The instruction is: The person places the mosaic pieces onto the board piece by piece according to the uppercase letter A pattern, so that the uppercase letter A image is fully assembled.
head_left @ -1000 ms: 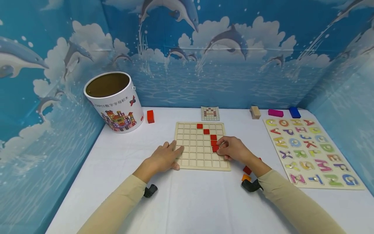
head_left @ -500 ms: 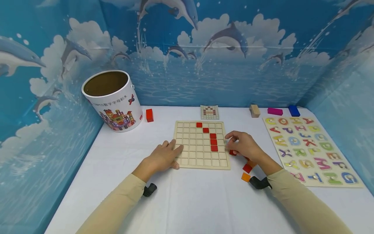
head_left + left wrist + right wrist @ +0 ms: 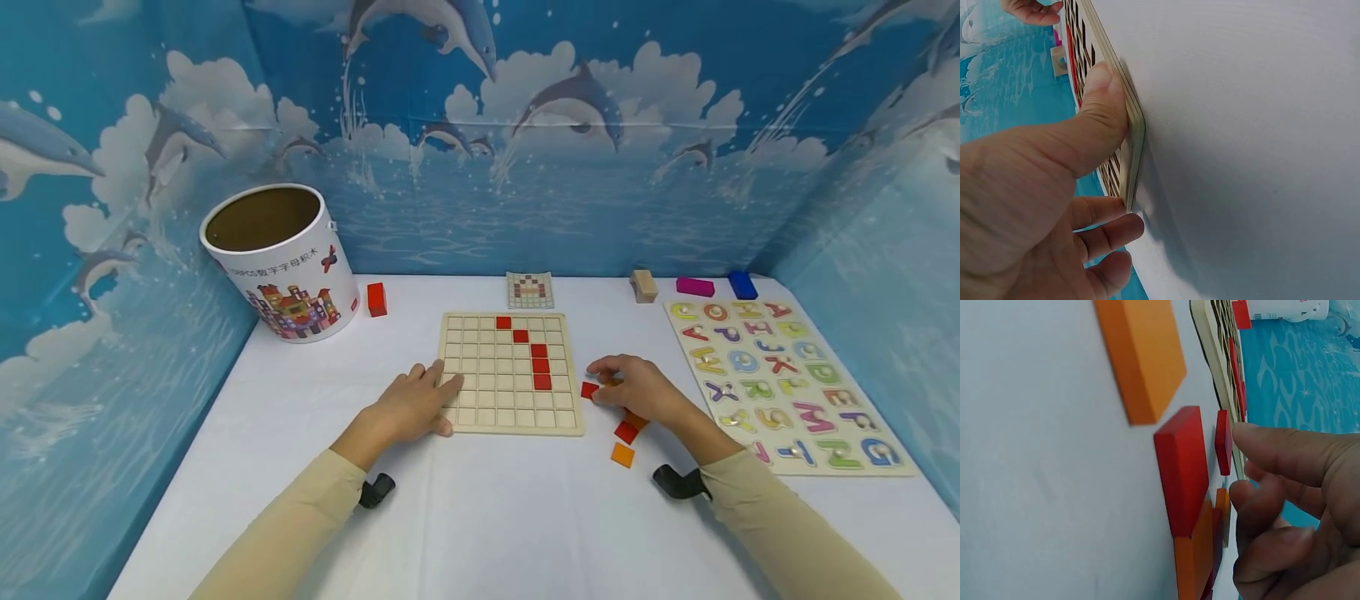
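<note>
Right hand (image 3: pixel 637 390) seemingly fingers a red tile (image 3: pixel 589 389) uncurled, while left hand (image 3: pixel 408 406) lies flat, thumb pressing the grid board (image 3: pixel 1130 150).

Bucket (image 3: pixel 288 275) label, seemingly "数字字母积木"; alphabet board (image 3: pixel 780 379) letters.

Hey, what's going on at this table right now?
A person is filling a wooden grid board with small square tiles. Five red tiles already sit in it as a slanting line. The left hand rests on the board's left edge, thumb pressed against it. The right hand is at a loose red tile on the white table, beside more red and orange tiles.
</note>
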Motion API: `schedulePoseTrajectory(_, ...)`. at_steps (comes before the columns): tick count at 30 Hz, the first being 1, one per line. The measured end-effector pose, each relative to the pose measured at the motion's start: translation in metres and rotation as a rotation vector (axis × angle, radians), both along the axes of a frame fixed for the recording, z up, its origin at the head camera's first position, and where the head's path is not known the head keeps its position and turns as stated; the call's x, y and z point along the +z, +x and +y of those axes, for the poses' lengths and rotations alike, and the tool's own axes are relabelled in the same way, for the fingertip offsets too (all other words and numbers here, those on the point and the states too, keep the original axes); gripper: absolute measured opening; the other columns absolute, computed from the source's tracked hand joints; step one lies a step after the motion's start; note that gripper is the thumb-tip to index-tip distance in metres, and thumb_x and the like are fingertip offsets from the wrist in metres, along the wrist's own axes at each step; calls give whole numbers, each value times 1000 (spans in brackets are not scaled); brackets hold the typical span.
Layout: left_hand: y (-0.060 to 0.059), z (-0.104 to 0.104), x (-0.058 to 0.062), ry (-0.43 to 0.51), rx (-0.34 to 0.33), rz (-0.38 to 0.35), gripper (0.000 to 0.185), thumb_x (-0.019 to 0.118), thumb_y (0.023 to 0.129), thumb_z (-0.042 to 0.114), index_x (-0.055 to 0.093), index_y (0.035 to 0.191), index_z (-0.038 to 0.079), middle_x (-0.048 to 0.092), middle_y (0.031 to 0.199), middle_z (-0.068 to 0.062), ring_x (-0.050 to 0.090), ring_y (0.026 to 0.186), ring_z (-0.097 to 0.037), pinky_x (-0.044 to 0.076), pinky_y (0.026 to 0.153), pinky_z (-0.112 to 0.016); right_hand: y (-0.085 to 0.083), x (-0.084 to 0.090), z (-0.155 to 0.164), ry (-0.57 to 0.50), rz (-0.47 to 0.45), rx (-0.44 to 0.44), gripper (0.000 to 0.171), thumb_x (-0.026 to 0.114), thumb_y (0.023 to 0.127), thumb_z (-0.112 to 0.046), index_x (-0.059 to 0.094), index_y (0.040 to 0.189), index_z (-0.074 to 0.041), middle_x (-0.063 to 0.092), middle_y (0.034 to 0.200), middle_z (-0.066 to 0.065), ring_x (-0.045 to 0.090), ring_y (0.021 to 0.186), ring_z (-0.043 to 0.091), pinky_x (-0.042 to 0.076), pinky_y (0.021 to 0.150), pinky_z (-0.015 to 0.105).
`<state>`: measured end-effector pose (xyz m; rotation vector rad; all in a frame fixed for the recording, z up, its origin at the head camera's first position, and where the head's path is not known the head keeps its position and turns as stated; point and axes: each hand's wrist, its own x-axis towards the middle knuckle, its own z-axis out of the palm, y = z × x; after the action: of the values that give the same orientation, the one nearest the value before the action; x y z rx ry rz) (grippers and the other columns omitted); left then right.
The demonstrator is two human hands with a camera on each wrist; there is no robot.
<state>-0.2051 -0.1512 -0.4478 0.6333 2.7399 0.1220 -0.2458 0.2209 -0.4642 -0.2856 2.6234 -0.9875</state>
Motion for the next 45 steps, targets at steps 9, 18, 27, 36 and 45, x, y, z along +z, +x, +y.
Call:
schedulePoseTrajectory(9, 0, 0, 0, -2, -2, -10, 85, 71, 89, 46, 35, 161, 20, 25, 166, -20, 31, 145, -38, 34, 113, -53, 1, -2, -11, 95, 26, 22, 29, 76, 91, -14, 71, 119, -7, 63, 108, 10, 54, 102, 26, 53, 84, 37)
schedulePoseTrajectory(18, 0, 0, 1, -12, -13, 6, 84, 72, 89, 46, 36, 160, 21, 27, 165, -20, 34, 143, -38, 37, 111, -52, 1, 3, -15, 154, 39, 73, 27, 76, 90, -12, 69, 116, -9, 61, 98, 8, 55, 94, 25, 52, 71, 30)
schedulePoseTrajectory(27, -1, -1, 0, -14, -10, 15, 85, 73, 87, 47, 36, 160, 22, 29, 165, -19, 36, 140, -37, 38, 110, -51, -1, 3, -18, 195, 66, 112, 24, 77, 90, -14, 68, 112, -9, 63, 101, 6, 55, 97, 23, 53, 81, 35)
schedulePoseTrajectory(36, -1, -2, 0, -6, 1, 4, 85, 74, 87, 47, 36, 160, 23, 28, 165, -18, 37, 138, -36, 39, 108, -50, 0, 6, -22, 176, -1, 87, 37, 75, 92, -16, 61, 125, -8, 59, 95, 9, 55, 82, 22, 51, 63, 30)
schedulePoseTrajectory(45, -1, -3, -1, 2, -12, 18, 84, 73, 87, 47, 38, 160, 23, 29, 165, -20, 38, 137, -37, 40, 107, -50, -5, 4, -16, 82, 5, 55, 31, 65, 99, -18, 56, 128, -11, 56, 92, 10, 53, 75, 22, 47, 60, 32)
